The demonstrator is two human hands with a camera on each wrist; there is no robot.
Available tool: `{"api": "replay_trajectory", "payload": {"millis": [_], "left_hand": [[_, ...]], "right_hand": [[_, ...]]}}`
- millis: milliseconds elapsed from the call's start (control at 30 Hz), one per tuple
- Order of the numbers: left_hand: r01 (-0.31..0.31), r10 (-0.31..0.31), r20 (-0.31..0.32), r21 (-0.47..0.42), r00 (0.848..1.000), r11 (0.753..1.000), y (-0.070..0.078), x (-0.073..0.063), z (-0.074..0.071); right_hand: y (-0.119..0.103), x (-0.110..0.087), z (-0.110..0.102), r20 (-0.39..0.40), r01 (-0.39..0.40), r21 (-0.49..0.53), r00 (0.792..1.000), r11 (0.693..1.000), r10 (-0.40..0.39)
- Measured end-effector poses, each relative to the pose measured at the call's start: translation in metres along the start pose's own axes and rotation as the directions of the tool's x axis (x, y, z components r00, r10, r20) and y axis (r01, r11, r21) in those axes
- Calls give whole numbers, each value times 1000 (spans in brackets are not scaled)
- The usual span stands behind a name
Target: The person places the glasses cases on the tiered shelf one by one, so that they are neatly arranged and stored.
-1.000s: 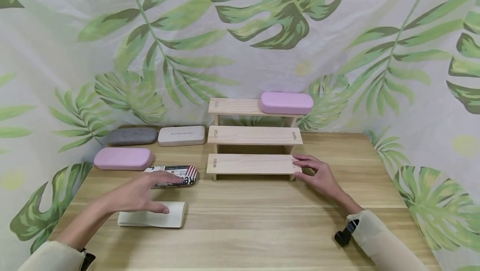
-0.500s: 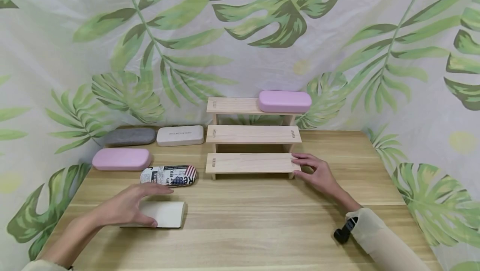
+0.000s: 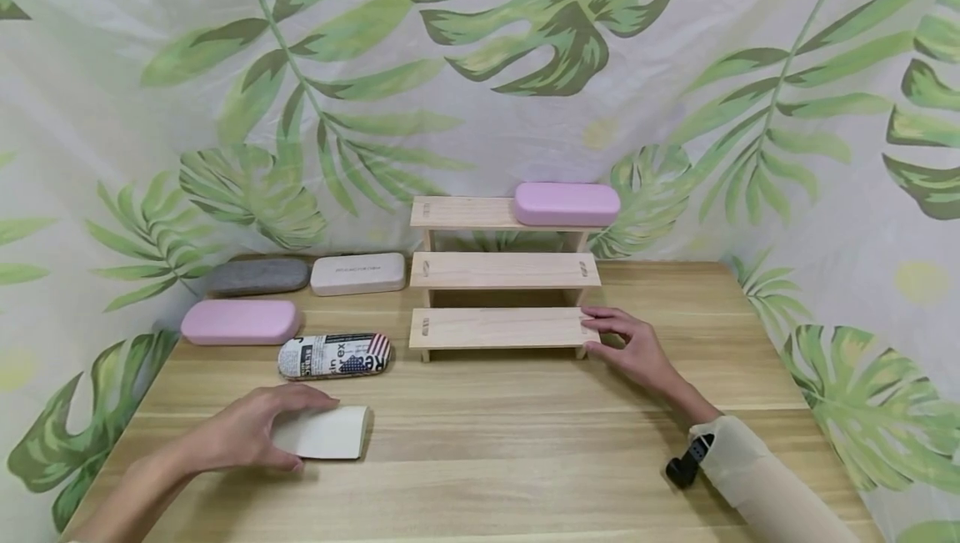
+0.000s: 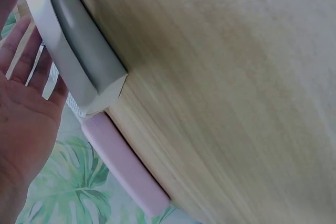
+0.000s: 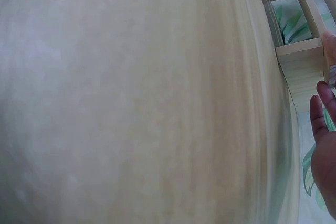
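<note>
A cream-white folding glasses case (image 3: 330,433) with a wedge-shaped end lies on the table at the front left. My left hand (image 3: 251,430) arches over its left part, fingers at the far edge and thumb by the near edge. In the left wrist view the fingers of that hand (image 4: 26,87) are fairly straight and spread beside the case (image 4: 79,40). At the right end of a three-tier wooden stand (image 3: 495,328), my right hand (image 3: 633,351) holds the lowest board, fingers on top and thumb at its front edge. A pink glasses case (image 3: 566,204) sits on the top tier's right side.
Behind the left hand lie a newspaper-print glasses case (image 3: 334,356), another pink case (image 3: 240,322), a grey case (image 3: 257,276) and a light beige case (image 3: 358,274). A leaf-print cloth (image 3: 480,67) hangs behind the wooden table (image 3: 510,460).
My left hand has moved from over the newspaper-print case toward me and down, now around the cream-white case's left part. My right hand has stayed at the stand.
</note>
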State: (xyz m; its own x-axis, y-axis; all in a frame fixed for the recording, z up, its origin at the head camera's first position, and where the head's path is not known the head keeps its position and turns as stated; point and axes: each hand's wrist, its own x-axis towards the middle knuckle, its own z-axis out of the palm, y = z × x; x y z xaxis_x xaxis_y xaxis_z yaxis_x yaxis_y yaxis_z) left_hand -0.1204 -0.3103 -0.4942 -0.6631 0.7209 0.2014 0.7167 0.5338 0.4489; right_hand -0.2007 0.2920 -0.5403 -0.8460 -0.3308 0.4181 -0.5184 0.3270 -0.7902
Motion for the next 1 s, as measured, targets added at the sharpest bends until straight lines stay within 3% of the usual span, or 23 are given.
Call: {"api": "replay_trajectory", "payload": {"millis": [400, 1000], "left_hand": [[-27, 27, -44, 10, 999, 1000, -8, -7, 6], [-16, 16, -74, 3, 997, 1000, -9, -6, 12]], "right_hand": [[-2, 1, 0, 5, -12, 10, 1000, 1000, 12], [-2, 0, -1, 10, 1, 9, 1000, 1000, -1]]}}
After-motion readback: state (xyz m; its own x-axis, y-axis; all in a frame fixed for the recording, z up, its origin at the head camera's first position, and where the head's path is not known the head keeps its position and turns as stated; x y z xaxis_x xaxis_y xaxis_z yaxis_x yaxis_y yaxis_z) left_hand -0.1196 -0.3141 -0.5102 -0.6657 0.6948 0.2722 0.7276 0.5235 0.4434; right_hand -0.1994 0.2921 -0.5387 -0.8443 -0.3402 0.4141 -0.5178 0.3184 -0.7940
